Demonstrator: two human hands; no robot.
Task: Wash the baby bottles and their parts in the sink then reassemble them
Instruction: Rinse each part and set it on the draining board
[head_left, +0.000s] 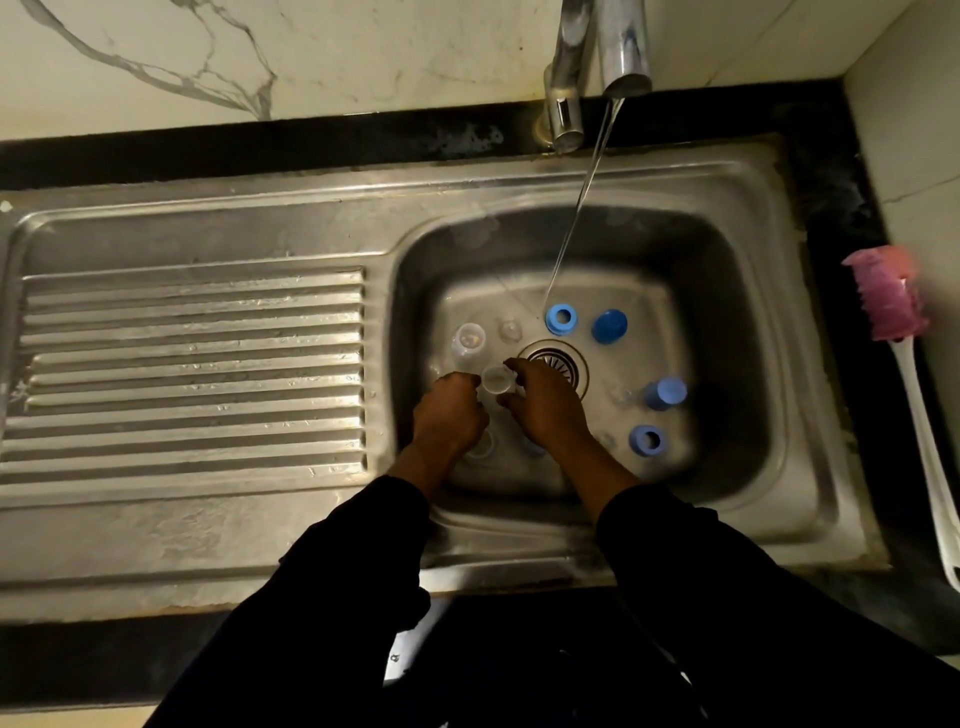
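The steel sink (727, 312) holds the whole scatter of parts on its floor, around the drain (553, 364). Far left of the drain stands a clear bottle (470, 343), mouth up, and just beside it a small clear teat (510, 331). Beyond the drain sits a blue ring (561, 319), with a dark blue cap (609, 326) near it. To the right a pale blue cap (666, 393) lies on its side, and nearer the front there is another blue ring (647, 440). Something clear shows faintly under the left wrist, too blurred to name.

A thin stream of water (582, 197) falls from the tap (623, 47) and lands just beside the far ring, well apart from the hands.

The held bottle (496, 380) is small, clear and see-through. Its open round mouth is turned up, and it sits low in the basin just left of the drain. It sits between the two hands. The left hand (452, 410) has its fingers (467, 384) curled in against the bottle's left side. The right hand (545, 405) reaches over from the other side, and its fingers (519, 370) close on the rim. Both hands grip it, and dark sleeves cover the forearms.

On the black worktop (831, 171) to the right lies a pink brush (891, 296) with a white handle. The ribbed draining board (192, 364) stretches away to the left.
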